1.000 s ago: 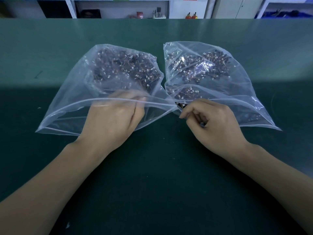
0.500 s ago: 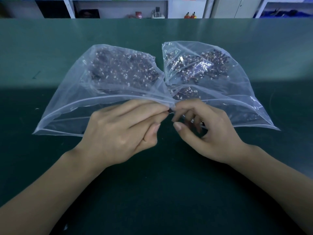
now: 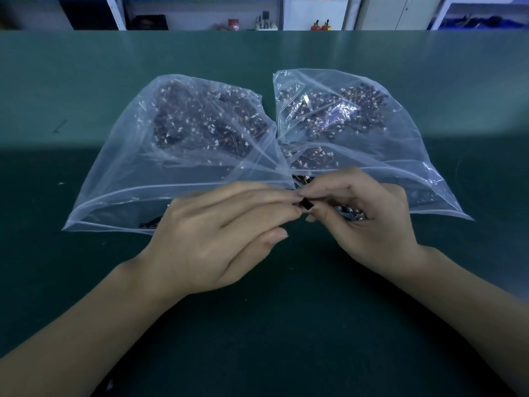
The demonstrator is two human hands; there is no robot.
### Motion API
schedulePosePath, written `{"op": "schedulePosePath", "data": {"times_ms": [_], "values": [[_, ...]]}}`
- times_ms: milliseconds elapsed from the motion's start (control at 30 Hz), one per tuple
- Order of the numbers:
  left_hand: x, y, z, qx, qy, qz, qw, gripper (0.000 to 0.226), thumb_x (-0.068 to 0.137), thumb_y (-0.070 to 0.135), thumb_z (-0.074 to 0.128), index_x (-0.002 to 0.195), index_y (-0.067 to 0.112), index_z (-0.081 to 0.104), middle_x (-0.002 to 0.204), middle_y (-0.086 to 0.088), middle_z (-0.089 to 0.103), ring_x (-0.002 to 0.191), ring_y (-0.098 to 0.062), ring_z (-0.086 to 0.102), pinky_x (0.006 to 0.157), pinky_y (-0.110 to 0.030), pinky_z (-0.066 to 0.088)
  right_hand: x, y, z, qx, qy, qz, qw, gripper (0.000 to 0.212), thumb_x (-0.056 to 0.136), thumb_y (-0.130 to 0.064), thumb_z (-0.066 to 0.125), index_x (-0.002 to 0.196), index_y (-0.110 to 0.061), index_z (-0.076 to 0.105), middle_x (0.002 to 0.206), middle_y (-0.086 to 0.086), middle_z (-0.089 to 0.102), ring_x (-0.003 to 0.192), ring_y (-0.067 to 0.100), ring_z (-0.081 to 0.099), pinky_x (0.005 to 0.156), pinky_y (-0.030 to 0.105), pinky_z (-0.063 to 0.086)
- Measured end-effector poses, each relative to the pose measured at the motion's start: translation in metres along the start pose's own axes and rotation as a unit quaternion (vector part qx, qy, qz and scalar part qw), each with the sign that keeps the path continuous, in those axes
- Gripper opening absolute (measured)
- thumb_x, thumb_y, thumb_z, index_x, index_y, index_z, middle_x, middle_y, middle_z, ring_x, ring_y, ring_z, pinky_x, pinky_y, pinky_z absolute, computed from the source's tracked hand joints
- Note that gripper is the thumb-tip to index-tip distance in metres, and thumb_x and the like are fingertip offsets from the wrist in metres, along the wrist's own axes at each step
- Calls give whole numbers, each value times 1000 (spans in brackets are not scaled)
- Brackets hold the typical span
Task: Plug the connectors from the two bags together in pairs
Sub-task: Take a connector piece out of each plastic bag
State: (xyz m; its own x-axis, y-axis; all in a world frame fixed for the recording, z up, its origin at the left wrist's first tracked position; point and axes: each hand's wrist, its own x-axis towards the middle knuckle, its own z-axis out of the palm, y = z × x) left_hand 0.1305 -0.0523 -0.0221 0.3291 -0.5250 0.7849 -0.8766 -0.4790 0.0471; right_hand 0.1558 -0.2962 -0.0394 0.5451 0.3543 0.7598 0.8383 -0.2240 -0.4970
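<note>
Two clear plastic bags lie side by side on the green table, mouths toward me. The left bag [image 3: 120, 167] and the right bag [image 3: 400, 156] each hold a heap of small dark wired connectors with white tips. My left hand [image 3: 217, 236] and my right hand [image 3: 369, 222] meet in front of where the bags touch. Their fingertips pinch a small black connector [image 3: 307, 204] between them. A few more dark connectors [image 3: 350, 212] sit inside my right hand's curled fingers.
The green table [image 3: 274, 325] stretches wide around the bags, its far half brightly lit. A few dark connectors [image 3: 148, 224] lie at the left bag's mouth. Shelves with small items [image 3: 266, 22] stand behind the far edge.
My left hand came out of the left bag's mouth and moved right. Both hands closed together, and a black connector now shows between their fingertips.
</note>
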Motion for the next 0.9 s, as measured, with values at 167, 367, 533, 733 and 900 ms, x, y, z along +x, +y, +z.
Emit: {"op": "schedulePosePath", "data": {"times_ms": [167,367,533,733,900], "values": [[-3,-5,9,-45,30,-24,998,12,109,11,60,121,12,62,129,1,71,121,-15,72,96,-29,59,3,-5,1,-22,25,-23,999,20,100,1,68,114,-14,68,101,4,76,91,10,78,74,28,63],[-3,-6,14,4,44,-47,998,28,101,20,77,126,16,65,122,2,76,112,-12,71,96,-24,54,6,-6,0,-19,19,-47,999,17,101,0,69,108,-15,68,101,5,72,85,19,72,63,34,56],[-1,-10,12,53,44,-51,996,9,101,14,77,104,7,81,102,-2,78,87,-24,72,82,-30,53,3,-9,3,31,4,-27,999,9,103,-9,68,108,-16,70,105,3,75,93,22,77,69,32,60],[-1,-8,9,55,71,-71,993,15,102,15,76,92,6,83,92,-2,79,79,-24,72,74,-34,53,5,-8,3,-17,25,-15,999,10,101,-9,70,109,-15,68,99,6,74,86,21,73,65,35,58],[-1,-6,10,58,68,-74,993,15,100,15,77,90,6,83,93,-2,79,80,-24,73,72,-36,53,4,-4,1,-56,12,0,998,5,100,-9,72,104,-9,74,96,6,74,85,20,71,62,37,55]]}}
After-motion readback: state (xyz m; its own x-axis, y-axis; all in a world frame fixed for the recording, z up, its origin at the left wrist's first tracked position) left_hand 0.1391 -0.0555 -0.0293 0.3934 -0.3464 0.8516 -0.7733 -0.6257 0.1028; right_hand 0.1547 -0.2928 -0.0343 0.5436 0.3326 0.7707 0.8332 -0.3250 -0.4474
